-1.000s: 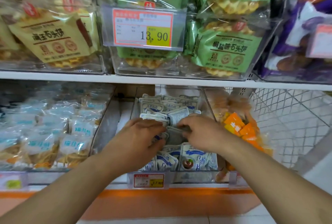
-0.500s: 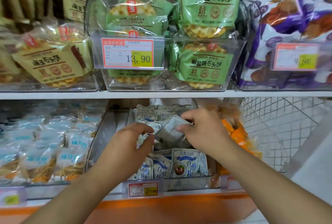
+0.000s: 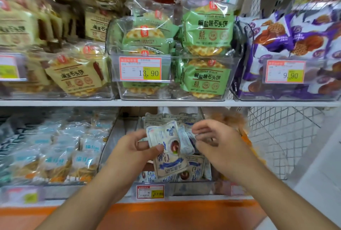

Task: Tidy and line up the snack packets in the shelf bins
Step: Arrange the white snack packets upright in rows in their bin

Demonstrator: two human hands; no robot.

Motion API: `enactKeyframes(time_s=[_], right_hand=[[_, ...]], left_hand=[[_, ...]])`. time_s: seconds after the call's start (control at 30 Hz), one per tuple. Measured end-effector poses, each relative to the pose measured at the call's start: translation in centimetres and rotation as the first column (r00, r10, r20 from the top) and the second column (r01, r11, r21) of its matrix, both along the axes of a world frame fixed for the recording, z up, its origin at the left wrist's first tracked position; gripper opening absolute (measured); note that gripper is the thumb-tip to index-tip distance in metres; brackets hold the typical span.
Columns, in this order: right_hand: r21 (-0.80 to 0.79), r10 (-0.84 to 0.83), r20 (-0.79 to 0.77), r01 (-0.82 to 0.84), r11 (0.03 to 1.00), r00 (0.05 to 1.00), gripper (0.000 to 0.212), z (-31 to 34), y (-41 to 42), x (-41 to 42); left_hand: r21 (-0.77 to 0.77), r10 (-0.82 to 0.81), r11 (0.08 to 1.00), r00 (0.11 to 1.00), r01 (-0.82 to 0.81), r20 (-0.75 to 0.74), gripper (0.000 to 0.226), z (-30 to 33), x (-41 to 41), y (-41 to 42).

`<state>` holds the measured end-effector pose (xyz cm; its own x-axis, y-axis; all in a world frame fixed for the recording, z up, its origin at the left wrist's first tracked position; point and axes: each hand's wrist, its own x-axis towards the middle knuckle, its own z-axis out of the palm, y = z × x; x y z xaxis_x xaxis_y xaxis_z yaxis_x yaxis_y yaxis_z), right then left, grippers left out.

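Note:
Small white-and-blue snack packets fill the clear middle bin (image 3: pixel 191 187) on the lower shelf. A row of them stands at the back (image 3: pixel 166 117) and more lie at the front (image 3: pixel 193 170). My left hand (image 3: pixel 129 154) is raised above the bin, shut on a loose stack of these packets (image 3: pixel 166 143); the top one is upside down. My right hand (image 3: pixel 219 145) hovers just to the right of the stack with curled, parted fingers, its fingertips at the stack's edge and nothing gripped.
Pale blue packets (image 3: pixel 55 156) fill the bin on the left. Orange packets (image 3: pixel 245 137) sit on the right, beside a white wire basket (image 3: pixel 286 137). The upper shelf edge (image 3: pixel 166 102) hangs over the bin, carrying yellow, green (image 3: pixel 203 45) and purple bags.
Both hands rose out of the middle bin. The packets gathered there are now stacked in my left hand, and my right hand has let go of the packet it pinched.

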<state>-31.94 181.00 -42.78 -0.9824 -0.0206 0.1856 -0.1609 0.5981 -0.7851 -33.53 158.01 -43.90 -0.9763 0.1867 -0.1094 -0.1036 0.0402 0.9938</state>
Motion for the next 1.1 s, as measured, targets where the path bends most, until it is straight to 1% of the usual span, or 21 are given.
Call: enactKeyframes(time_s=[0.03, 0.1, 0.17, 0.27, 0.3, 0.37, 0.4, 0.43, 0.5, 0.53, 0.57, 0.6, 0.67, 0.7, 0.77, 0.83, 0.87, 0.97, 1.03, 1.1], right_hand=[[-0.066, 0.002, 0.058, 0.002, 0.998, 0.998, 0.026, 0.0, -0.2, -0.1], [-0.136, 0.075, 0.156, -0.053, 0.989, 0.985, 0.024, -0.2, -0.7, -0.1], [-0.136, 0.111, 0.168, -0.089, 0.987, 0.98, 0.021, -0.5, -1.2, 0.0], [-0.08, 0.081, 0.196, -0.066, 0.995, 0.977, 0.016, -0.7, -1.3, -0.1], [-0.099, 0.061, 0.211, -0.041, 0.994, 0.976, 0.019, -0.8, -1.2, -0.2], [-0.197, 0.022, 0.213, 0.021, 0.98, 0.977, 0.027, -1.1, -0.8, -0.4], [-0.258, 0.014, 0.202, 0.039, 0.965, 0.979, 0.025, -1.0, -0.7, -0.4], [-0.329, 0.017, 0.191, 0.047, 0.943, 0.981, 0.022, -0.9, -0.5, -0.4], [-0.431, 0.008, 0.149, 0.058, 0.901, 0.989, 0.021, -0.6, -0.4, -0.5], [-0.43, -0.003, 0.113, 0.052, 0.901, 0.994, 0.02, -0.5, -0.2, -0.5], [-0.383, -0.024, 0.072, 0.05, 0.922, 0.997, 0.018, -0.6, 0.0, -0.7], [-0.291, -0.046, 0.031, 0.053, 0.955, 0.998, 0.016, -0.7, 0.3, -0.7], [-0.026, -0.073, -0.044, 0.072, 0.997, 0.996, 0.01, -1.0, 1.0, -0.8], [0.105, -0.058, -0.065, 0.065, 0.992, 0.996, 0.008, -1.2, 1.3, -0.8], [0.347, 0.033, -0.019, -0.024, 0.938, 0.999, 0.009, -2.0, 1.6, -1.0], [0.554, 0.096, 0.066, -0.117, 0.824, 0.993, 0.017, -3.1, 1.2, -1.1], [0.606, 0.118, 0.079, -0.142, 0.783, 0.99, 0.019, -3.6, 1.0, -1.2], [0.656, 0.177, 0.077, -0.183, 0.732, 0.981, 0.017, -4.5, 0.5, -1.5], [0.729, 0.185, 0.111, -0.206, 0.652, 0.976, 0.018, -4.5, 0.3, -1.5], [0.78, 0.16, 0.175, -0.236, 0.579, 0.971, 0.025, -3.9, -0.1, -1.3]], left_hand=[[0.009, -0.001, 1.0, 1.0, 0.002, -0.006, 0.03, 0.0, 0.4, 0.3], [0.041, -0.008, 0.999, 1.0, 0.009, -0.009, 0.031, -0.2, 1.0, 1.0], [0.069, -0.024, 0.997, 1.0, 0.025, -0.019, 0.03, -0.2, 1.3, 1.6], [0.191, 0.003, 0.982, 1.0, 0.0, -0.019, 0.024, -0.5, 1.1, 1.9], [0.237, 0.012, 0.971, 1.0, -0.009, -0.008, 0.024, -0.5, 0.9, 1.9], [0.286, -0.004, 0.958, 1.0, 0.002, 0.007, 0.026, -0.7, 0.6, 1.9], [0.262, -0.025, 0.965, 1.0, 0.026, -0.007, 0.029, -0.8, 0.4, 1.9], [0.191, -0.048, 0.98, 0.998, 0.055, -0.039, 0.031, -0.8, 0.3, 1.9], [-0.033, -0.09, 0.996, 0.991, 0.087, -0.1, 0.032, -1.0, 0.1, 1.9], [-0.125, -0.097, 0.989, 0.988, 0.083, -0.117, 0.031, -1.2, -0.2, 1.8], [-0.191, -0.096, 0.979, 0.986, 0.07, -0.135, 0.029, -1.4, -0.4, 1.6], [-0.248, -0.093, 0.967, 0.982, 0.051, -0.162, 0.027, -1.8, -0.7, 1.3], [-0.363, -0.099, 0.932, 0.968, 0.008, -0.232, 0.025, -2.6, -1.2, 0.5], [-0.432, -0.117, 0.902, 0.956, -0.01, -0.267, 0.024, -2.8, -1.3, 0.2], [-0.59, -0.179, 0.806, 0.929, -0.05, -0.323, 0.025, -3.2, -1.2, -0.4], [-0.69, -0.239, 0.719, 0.904, -0.081, -0.355, 0.027, -3.2, -0.9, -0.5], [-0.707, -0.254, 0.702, 0.898, -0.085, -0.359, 0.027, -3.3, -0.8, -0.5], [-0.711, -0.263, 0.699, 0.897, -0.076, -0.354, 0.026, -3.5, -1.1, -0.4], [-0.727, -0.284, 0.683, 0.892, -0.07, -0.353, 0.026, -3.6, -1.6, -0.4], [-0.765, -0.331, 0.641, 0.879, -0.058, -0.344, 0.027, -3.5, -2.5, -0.4]])
